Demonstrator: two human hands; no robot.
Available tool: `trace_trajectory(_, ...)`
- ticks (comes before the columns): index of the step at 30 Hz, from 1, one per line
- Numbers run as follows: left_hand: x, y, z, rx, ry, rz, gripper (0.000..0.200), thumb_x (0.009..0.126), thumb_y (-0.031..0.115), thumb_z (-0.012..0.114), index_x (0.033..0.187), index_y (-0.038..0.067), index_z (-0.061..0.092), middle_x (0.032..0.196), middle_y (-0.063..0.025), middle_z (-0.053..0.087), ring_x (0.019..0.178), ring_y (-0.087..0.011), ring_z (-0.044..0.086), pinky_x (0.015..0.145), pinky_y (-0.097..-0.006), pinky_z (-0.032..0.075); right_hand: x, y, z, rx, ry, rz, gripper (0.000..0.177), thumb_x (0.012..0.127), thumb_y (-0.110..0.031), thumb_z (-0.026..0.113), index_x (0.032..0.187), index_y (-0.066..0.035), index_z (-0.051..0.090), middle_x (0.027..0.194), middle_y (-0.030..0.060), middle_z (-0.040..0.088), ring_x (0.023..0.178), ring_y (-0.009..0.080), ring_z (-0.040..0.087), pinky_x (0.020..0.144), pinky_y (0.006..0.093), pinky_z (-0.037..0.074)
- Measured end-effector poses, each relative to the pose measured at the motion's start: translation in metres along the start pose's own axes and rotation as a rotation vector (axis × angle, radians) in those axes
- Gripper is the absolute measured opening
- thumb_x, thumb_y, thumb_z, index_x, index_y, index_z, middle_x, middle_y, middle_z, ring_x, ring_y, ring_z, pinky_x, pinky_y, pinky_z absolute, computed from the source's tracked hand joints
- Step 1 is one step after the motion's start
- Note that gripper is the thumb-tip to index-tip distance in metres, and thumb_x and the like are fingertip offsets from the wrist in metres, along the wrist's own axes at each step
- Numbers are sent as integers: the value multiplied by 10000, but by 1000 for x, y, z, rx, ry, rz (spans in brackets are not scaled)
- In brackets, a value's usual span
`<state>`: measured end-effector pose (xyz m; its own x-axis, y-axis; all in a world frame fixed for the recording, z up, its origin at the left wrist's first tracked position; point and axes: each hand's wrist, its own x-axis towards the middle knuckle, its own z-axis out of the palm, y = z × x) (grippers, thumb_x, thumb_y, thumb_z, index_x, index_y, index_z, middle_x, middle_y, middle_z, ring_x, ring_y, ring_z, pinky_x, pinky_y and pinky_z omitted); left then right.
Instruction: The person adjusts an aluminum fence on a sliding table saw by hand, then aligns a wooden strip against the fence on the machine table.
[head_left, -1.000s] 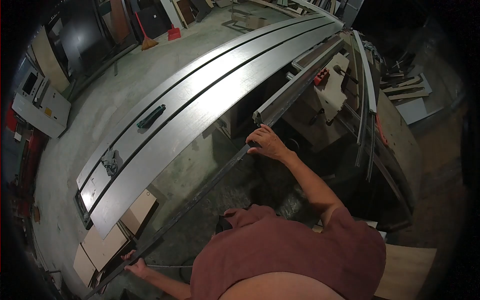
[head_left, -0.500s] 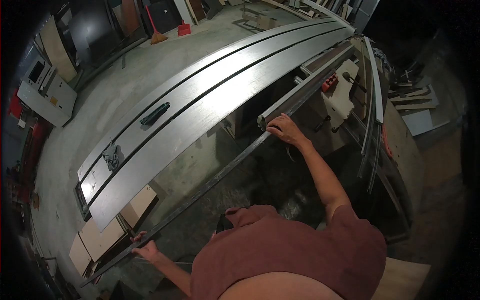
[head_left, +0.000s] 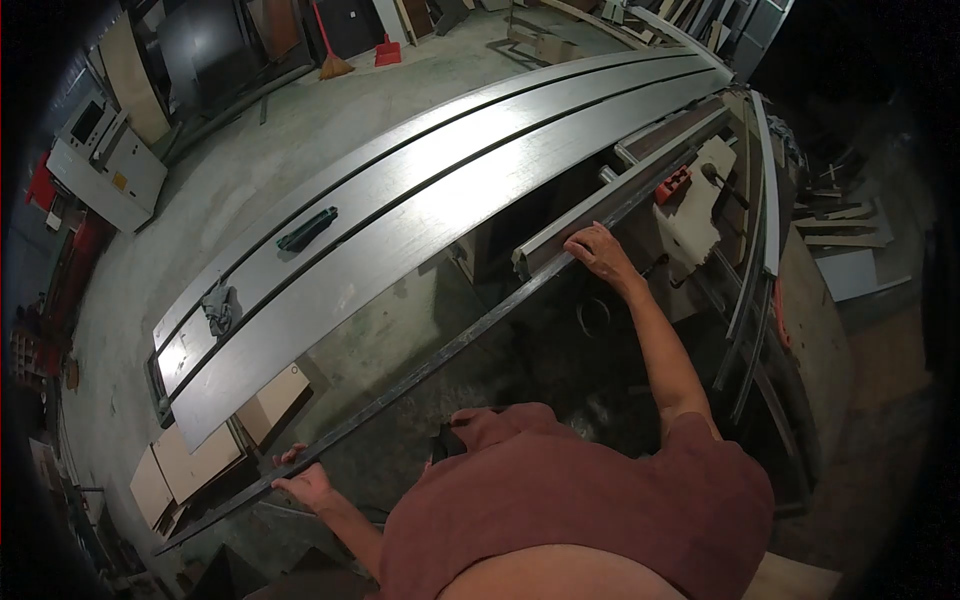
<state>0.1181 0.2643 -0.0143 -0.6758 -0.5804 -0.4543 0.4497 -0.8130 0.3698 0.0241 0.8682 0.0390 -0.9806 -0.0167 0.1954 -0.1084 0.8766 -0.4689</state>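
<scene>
A long, dark, narrow metal bar [head_left: 430, 368] runs diagonally from the lower left to the upper right. My left hand [head_left: 308, 484] is closed around it near its lower-left end. Further up, my right hand [head_left: 604, 254] grips the same bar from above, beside the near end of a metal rail [head_left: 600, 205]. Long shiny metal strips [head_left: 420, 190], separated by dark gaps, lie beyond the bar. On them rest a crumpled grey cloth [head_left: 219, 310] and a dark green tool [head_left: 308, 230] whose kind I cannot make out.
Boards [head_left: 195, 460] are stacked beneath the strips' near-left end. A red object [head_left: 673, 185] and an irregular pale board [head_left: 697, 215] lie at the right, near long metal profiles [head_left: 765, 190]. A grey machine cabinet [head_left: 110, 170], broom [head_left: 335, 65] and red dustpan [head_left: 388, 50] stand farther back.
The view has shifted slightly. Both hands are a little farther right, and my right hand is now farther past the rail's near end. Both still hold the bar.
</scene>
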Motion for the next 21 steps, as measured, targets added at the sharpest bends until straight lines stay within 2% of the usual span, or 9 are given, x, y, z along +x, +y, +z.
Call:
trace_trajectory(9, -2, -45, -9, -36, -75, -11, 694, 847, 621, 163, 995, 40, 514, 748, -67, 458, 716, -201, 440, 749, -372, 411, 5, 37, -19, 21, 43, -60, 314, 844, -367, 528, 874, -70, 625, 893, 60, 621, 937, 227, 562, 1017, 474, 245)
trace_trajectory(10, -4, -49, -8, -34, -61, -1, 697, 846, 622, 166, 998, 39, 515, 743, -68, 455, 711, -201, 437, 737, -363, 409, 4, 39, -20, -3, 65, -76, 260, 826, -318, 573, 856, -65, 622, 880, 73, 592, 942, 244, 543, 972, 442, 313)
trace_trajectory(11, -4, -53, -8, -35, -57, -5, 697, 846, 622, 166, 998, 39, 515, 743, -68, 455, 711, -201, 437, 737, -363, 409, 4, 41, -21, -8, 62, -74, 260, 826, -318, 573, 856, -65, 622, 880, 73, 592, 942, 244, 543, 972, 442, 313)
trace_trajectory(13, -5, -56, -8, -30, -31, 13, 696, 846, 622, 168, 998, 38, 516, 736, -70, 449, 709, -202, 435, 712, -357, 403, 3, 42, -21, -58, 181, -118, 211, 809, -263, 605, 837, -55, 623, 860, 89, 552, 935, 265, 516, 888, 395, 381)
trace_trajectory(16, -4, -59, -6, -47, -46, 10, 696, 850, 616, 168, 1013, 36, 515, 734, -73, 446, 700, -204, 434, 699, -359, 398, 5, 43, -23, -99, 197, -158, 168, 788, -218, 626, 820, -53, 633, 850, 99, 524, 920, 272, 496, 818, 371, 407)
trace_trajectory(19, 1, -60, -3, -37, -61, -10, 690, 856, 609, 164, 1021, 37, 513, 734, -73, 444, 691, -206, 435, 706, -362, 400, 7, 46, -24, -94, 181, -126, 159, 781, -215, 625, 810, -60, 644, 857, 98, 531, 899, 265, 497, 824, 372, 401)
trace_trajectory(21, 1, -64, 6, -13, -33, 5, 678, 864, 601, 168, 1029, 38, 509, 736, -70, 443, 687, -204, 435, 708, -363, 400, 11, 42, -25, -128, 156, -92, 152, 780, -219, 623, 808, -72, 651, 848, 84, 540, 894, 257, 511, 871, 389, 384)
